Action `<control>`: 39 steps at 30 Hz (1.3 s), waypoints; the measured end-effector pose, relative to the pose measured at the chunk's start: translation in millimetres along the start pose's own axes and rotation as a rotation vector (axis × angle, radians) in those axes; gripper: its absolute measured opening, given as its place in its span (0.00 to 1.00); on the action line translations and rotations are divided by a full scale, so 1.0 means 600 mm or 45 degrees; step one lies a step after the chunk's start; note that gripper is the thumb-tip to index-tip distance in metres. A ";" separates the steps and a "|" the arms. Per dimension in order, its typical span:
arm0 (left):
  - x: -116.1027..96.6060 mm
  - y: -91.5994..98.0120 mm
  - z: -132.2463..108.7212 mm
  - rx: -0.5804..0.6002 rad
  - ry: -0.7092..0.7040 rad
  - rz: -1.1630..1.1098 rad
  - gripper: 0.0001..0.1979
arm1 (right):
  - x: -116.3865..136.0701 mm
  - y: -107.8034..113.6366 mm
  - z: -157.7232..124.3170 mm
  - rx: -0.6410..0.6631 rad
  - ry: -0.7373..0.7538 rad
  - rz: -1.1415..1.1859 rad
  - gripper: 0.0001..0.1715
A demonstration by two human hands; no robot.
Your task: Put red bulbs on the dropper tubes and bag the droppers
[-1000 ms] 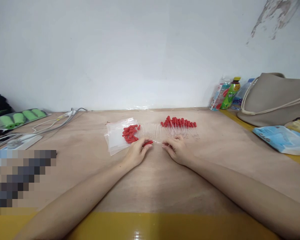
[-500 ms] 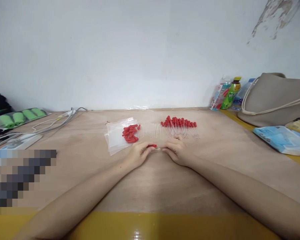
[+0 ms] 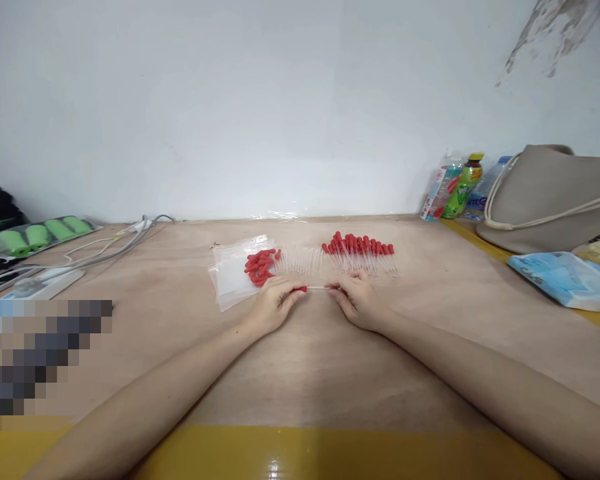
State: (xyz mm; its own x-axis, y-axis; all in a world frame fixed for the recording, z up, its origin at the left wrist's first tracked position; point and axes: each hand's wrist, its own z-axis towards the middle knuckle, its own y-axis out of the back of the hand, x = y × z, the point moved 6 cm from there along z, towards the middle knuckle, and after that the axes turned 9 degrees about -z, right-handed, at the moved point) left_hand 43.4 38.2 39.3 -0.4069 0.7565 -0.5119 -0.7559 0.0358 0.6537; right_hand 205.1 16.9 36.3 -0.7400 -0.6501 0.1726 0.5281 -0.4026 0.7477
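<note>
the left hand (image 3: 276, 303) is closed in a pinch, thumb against fingers, gripping a red bulb (image 3: 303, 289). only the end of the bulb shows past the fingertips: a short, saturated red stub, matte like rubber, pointing toward the other hand; the rest is covered by the fingers. the right hand (image 3: 359, 301) is likewise drawn in, fingertips and thumb nipped together on a clear tube (image 3: 317, 287). the tube is very thin, straight and colourless, showing as a pale, almost level line across the gap between the hands. its left end meets the red stub; whether it sits inside the bulb or just touches it, i cannot tell. its right end is hidden in the fingers. bulb and tube are in front of the person, just above or on the wooden tabletop (image 3: 305, 373).

behind the left hand, loose bulbs (image 3: 260, 265) lie in a heap, plain red, smooth and elongated, partly over clear plastic bags (image 3: 227, 277). to their right is a row of bare tubes (image 3: 303, 260), slim and see-through, side by side. beyond the right hand lie capped droppers (image 3: 359, 248), each a red bulb on a transparent stem, the red ends toward the wall (image 3: 280, 120).
</note>
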 end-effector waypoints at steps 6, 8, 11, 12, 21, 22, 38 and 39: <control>-0.004 0.000 -0.004 0.030 0.002 -0.041 0.09 | -0.003 0.000 0.000 0.014 0.001 0.036 0.10; -0.007 -0.003 -0.005 0.080 -0.002 -0.056 0.10 | -0.005 0.000 0.001 0.022 0.019 0.047 0.10; -0.013 -0.009 -0.005 0.161 -0.038 -0.045 0.10 | -0.003 0.001 0.001 0.051 0.083 0.001 0.10; -0.015 -0.011 -0.005 0.175 -0.058 -0.022 0.10 | 0.000 0.002 0.001 0.058 0.108 -0.044 0.11; -0.021 -0.016 -0.004 0.125 -0.213 0.195 0.11 | 0.029 0.007 -0.001 0.054 0.156 -0.345 0.13; -0.020 -0.015 -0.003 0.118 -0.217 0.202 0.11 | 0.026 0.005 -0.001 0.060 0.160 -0.314 0.13; -0.016 -0.008 0.002 0.111 -0.190 0.199 0.09 | 0.015 0.006 0.003 -0.099 0.368 -0.112 0.12; -0.019 -0.009 0.001 0.116 -0.204 0.192 0.08 | 0.017 0.007 0.003 -0.111 0.388 -0.110 0.12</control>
State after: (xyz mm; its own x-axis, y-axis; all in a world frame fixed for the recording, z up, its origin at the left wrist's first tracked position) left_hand 52.5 29.8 42.1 -0.4193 0.8516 -0.3146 -0.6403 -0.0318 0.7674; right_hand 199.2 9.8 41.9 -0.6315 -0.7691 -0.0986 0.5123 -0.5093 0.6915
